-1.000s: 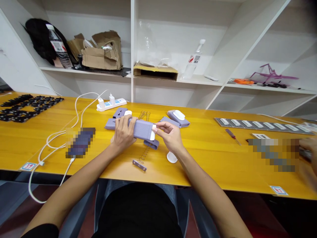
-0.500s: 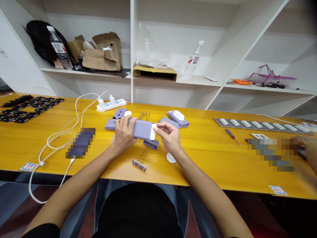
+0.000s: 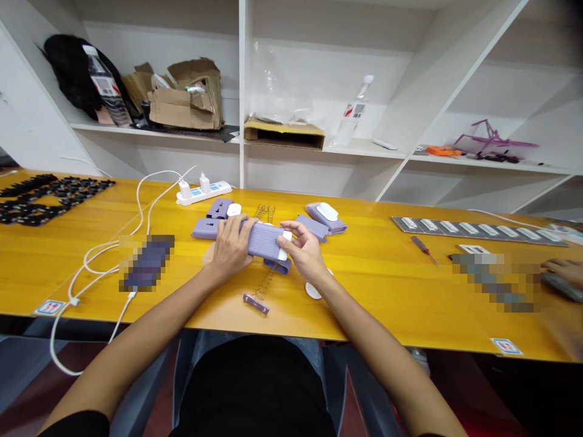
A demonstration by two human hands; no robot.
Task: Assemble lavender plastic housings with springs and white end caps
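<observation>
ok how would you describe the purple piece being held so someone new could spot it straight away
On the long yellow table, look at the middle, where the left hand and right hand meet. Between them sits the ribbed purple casing; unlike the loose purple parts behind it, it is gripped at both ends.

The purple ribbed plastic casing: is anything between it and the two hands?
Nothing visible is. The left hand grips the purple ribbed plastic casing directly at its left end, and the right hand touches its right end, with the thumb on the small white plastic piece there.
</observation>
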